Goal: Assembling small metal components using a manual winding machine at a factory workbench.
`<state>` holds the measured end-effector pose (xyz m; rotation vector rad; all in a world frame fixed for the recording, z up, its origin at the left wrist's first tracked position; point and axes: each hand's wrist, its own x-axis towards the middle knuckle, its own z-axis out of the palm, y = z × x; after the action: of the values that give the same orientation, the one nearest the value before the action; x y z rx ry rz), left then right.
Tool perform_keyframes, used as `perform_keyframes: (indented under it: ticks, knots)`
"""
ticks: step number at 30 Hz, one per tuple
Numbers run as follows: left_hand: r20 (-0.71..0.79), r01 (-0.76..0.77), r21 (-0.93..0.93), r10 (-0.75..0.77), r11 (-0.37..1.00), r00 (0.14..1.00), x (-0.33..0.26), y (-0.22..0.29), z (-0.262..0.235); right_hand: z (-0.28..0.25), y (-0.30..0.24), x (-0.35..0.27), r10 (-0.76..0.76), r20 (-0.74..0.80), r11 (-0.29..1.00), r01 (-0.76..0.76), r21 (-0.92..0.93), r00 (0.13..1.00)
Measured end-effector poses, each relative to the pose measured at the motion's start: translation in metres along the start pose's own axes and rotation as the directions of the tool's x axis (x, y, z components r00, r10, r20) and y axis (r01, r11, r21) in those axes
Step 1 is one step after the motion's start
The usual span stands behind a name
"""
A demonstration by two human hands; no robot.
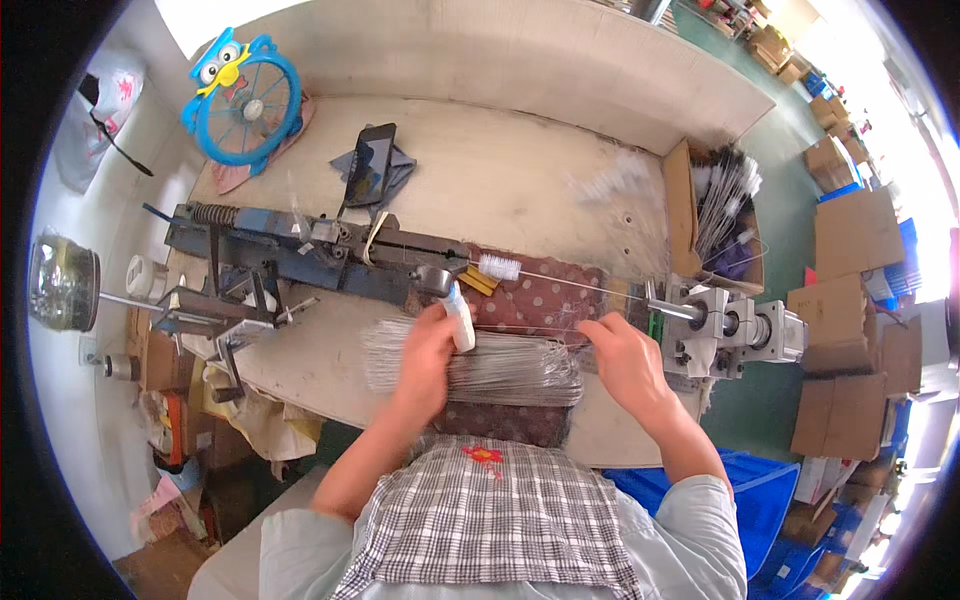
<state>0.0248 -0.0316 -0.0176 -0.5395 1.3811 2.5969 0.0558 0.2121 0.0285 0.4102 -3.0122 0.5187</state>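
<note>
The wooden workbench (520,170) carries one long blue metal jig (300,250) and one grey motor unit (725,330) at the right end. One thick bundle of thin wires (500,370), too many to count, lies on a dotted cloth (540,300); they look light, springy and slippery, best pinched near the ends. The left hand (425,350) grasps one white tube (460,315). The right hand (620,355) pinches wires.

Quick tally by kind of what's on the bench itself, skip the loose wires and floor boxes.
Blue metal jig: 1
Grey motor unit: 1
Blue owl fan: 1
Phone: 1
White brush on wire: 1
Wire bundle: 1
Cardboard box of finished brushes: 1
Total: 7
</note>
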Motion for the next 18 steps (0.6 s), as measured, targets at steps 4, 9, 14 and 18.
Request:
perform_keyframes:
  ticks: [4, 9, 14, 18]
  knots:
    - [0.001, 0.216, 0.026, -0.216, 0.976, 0.976, -0.013, 0.000, 0.059, 0.003, -0.002, -0.006, 0.010, 0.014, 0.999, -0.010, -0.038, 1.000]
    - [0.483, 0.647, -0.459, -0.440, 0.609, 0.757, -0.028, 0.087, 0.051, -0.035, -0.009, -0.006, 0.005, 0.114, 0.979, 0.018, -0.201, 0.993]
    - [0.262, 0.319, -0.372, -0.231, 0.872, 0.937, -0.032, 0.067, 0.001, -0.103, 0.029, 0.000, -0.008, -0.340, 0.981, -0.060, -0.187, 0.940]
    - [0.534, 0.080, 0.348, -0.268, 0.934, 0.802, -0.029, 0.044, 0.053, -0.112, 0.035, 0.025, 0.313, -0.376, 0.950, -0.281, 0.138, 0.872]
